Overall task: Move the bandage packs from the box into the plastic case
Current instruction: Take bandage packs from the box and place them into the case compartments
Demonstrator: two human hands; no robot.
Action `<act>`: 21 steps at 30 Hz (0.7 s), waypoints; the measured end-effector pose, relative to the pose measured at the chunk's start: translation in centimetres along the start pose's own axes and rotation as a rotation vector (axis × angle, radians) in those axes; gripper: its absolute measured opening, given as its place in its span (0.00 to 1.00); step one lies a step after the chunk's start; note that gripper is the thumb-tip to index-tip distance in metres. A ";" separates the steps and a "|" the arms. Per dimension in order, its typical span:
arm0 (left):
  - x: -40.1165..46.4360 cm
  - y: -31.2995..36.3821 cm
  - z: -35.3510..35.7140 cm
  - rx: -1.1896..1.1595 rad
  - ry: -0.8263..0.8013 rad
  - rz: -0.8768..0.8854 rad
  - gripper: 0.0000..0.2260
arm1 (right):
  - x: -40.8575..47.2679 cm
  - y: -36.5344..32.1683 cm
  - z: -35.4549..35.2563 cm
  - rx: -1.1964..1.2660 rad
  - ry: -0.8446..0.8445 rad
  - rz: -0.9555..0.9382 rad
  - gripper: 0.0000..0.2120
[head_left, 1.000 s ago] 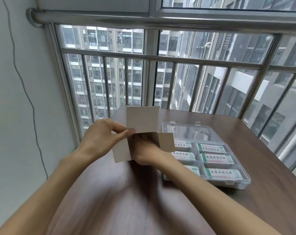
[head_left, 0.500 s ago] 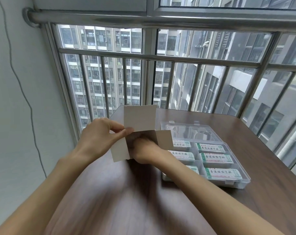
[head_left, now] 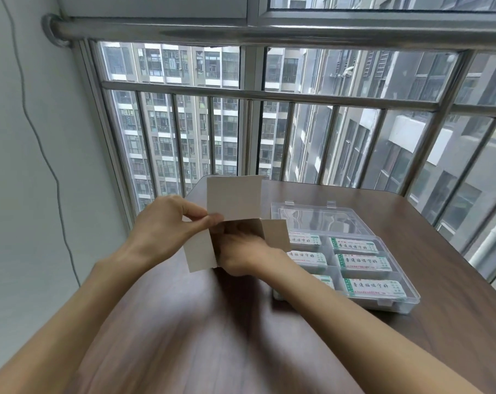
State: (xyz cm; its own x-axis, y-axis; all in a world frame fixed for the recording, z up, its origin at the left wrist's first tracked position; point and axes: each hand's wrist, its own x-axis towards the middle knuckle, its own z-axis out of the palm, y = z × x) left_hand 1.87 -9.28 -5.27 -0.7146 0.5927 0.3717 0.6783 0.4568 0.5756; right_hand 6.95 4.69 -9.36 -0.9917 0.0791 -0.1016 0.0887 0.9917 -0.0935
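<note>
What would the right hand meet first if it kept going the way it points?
The right hand reaches into the open cardboard box, so it would likely meet the box's inside or whatever lies there; the contents are hidden, and depth is unclear.

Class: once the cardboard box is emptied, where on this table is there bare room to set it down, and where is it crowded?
Free: the near table between the forearms, and the far strip between the plastic case and the window. Crowded: where the left hand and right hand work the box beside the case.
</note>
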 end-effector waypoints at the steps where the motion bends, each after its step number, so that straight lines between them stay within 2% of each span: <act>1: 0.0 -0.1 0.0 -0.006 -0.003 -0.006 0.11 | -0.1 -0.1 0.2 -0.014 0.012 0.005 0.30; 5: -0.4 -0.3 0.4 -0.007 -0.004 0.002 0.13 | -0.3 0.0 0.9 -0.021 0.072 0.005 0.29; 10: 0.0 0.0 0.5 0.012 0.011 0.008 0.11 | -0.1 0.6 0.8 0.057 0.007 0.015 0.20; 15: -0.1 0.2 0.5 0.012 0.025 0.015 0.09 | -0.6 0.4 0.1 0.156 0.007 0.029 0.25; 18: 0.0 0.1 0.6 0.032 0.016 0.014 0.10 | -0.7 0.1 -0.4 0.189 -0.053 0.067 0.20; 21: 0.2 0.2 0.5 0.065 0.050 0.008 0.11 | -0.8 0.0 -0.8 0.232 -0.038 0.094 0.15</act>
State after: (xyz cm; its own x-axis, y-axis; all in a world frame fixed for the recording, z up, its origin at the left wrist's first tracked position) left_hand 1.94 -8.72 -5.49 -0.7157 0.5635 0.4127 0.6925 0.4956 0.5242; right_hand 7.70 4.70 -8.44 -0.9743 0.1617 -0.1571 0.2037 0.9298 -0.3066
